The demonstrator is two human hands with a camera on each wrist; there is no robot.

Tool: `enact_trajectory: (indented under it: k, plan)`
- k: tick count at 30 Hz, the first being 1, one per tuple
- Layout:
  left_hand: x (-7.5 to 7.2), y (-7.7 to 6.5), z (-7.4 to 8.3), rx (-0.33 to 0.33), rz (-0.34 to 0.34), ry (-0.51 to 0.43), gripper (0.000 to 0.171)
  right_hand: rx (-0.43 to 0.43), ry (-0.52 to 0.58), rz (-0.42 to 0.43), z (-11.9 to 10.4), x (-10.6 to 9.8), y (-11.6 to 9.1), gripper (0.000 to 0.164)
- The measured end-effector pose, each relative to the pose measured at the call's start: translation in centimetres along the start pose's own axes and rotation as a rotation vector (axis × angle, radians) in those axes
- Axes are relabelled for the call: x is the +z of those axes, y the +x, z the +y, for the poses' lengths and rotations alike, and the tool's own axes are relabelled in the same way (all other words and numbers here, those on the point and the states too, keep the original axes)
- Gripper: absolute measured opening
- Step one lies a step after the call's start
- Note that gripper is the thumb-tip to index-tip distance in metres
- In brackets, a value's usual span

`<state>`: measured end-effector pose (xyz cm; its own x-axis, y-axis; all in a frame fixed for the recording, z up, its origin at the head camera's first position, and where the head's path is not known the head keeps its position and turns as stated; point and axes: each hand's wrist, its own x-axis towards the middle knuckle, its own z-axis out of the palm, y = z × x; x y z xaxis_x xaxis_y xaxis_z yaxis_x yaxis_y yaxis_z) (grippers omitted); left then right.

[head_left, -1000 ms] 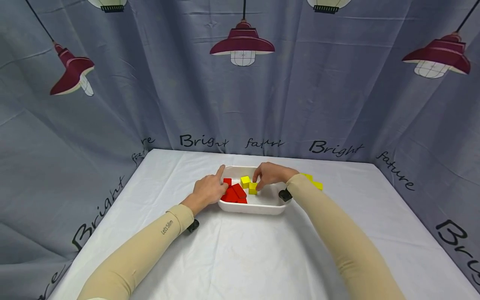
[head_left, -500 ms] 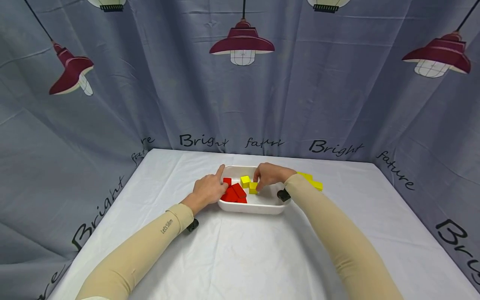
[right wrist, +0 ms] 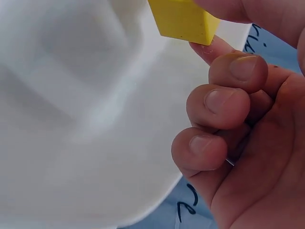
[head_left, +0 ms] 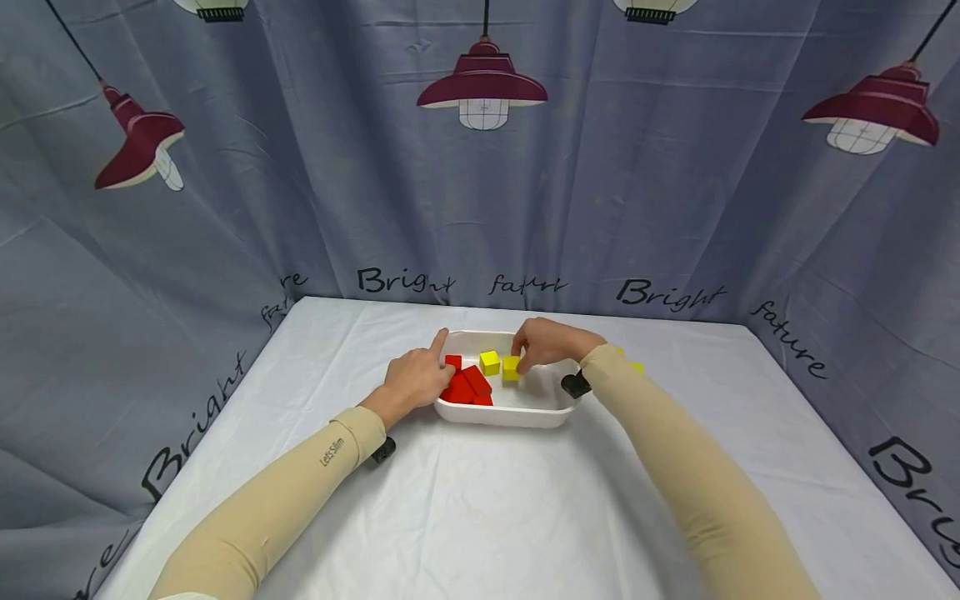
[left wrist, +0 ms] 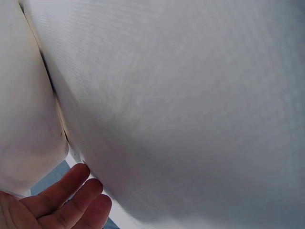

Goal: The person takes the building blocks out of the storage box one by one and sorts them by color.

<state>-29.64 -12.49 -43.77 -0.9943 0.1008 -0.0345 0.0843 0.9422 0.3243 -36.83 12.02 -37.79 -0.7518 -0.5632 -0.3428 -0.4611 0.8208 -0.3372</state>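
While I observe remotely, the right hand (head_left: 551, 342) pinches a yellow cube (head_left: 511, 368) within the white tray (head_left: 502, 417); whether the left hand (head_left: 416, 375), touching that tray, grips, I cannot tell. Creased white cloth (head_left: 480, 517) lies beneath, lamp-printed curtain (head_left: 337, 167) behind.

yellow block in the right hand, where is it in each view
Head: yellow block just right of centre, below mid-height, pinched by the right hand.
Left wrist: not in it.
Right wrist: yellow block at the top edge, right of centre, partly cut off.
Shared landmark: the white tray, at the left edge in left wrist, filling much of right wrist.
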Motion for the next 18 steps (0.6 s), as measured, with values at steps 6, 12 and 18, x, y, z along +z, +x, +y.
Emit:
enact_trajectory:
  k: [6, 12, 18]
  plan:
    - [0.0, 0.1, 0.0, 0.001, -0.002, 0.002, 0.072, 0.001, 0.041, 0.030, 0.8, -0.8, -1.3, 0.023]
    - [0.0, 0.1, -0.1, 0.003, 0.004, -0.009, 0.072, 0.025, 0.073, 0.072, 1.7, -1.5, -2.6, 0.025]
    - [0.0, 0.0, -0.1, 0.007, 0.006, -0.011, 0.071, 0.033, 0.088, 0.130, 2.9, -2.0, -4.0, 0.030]
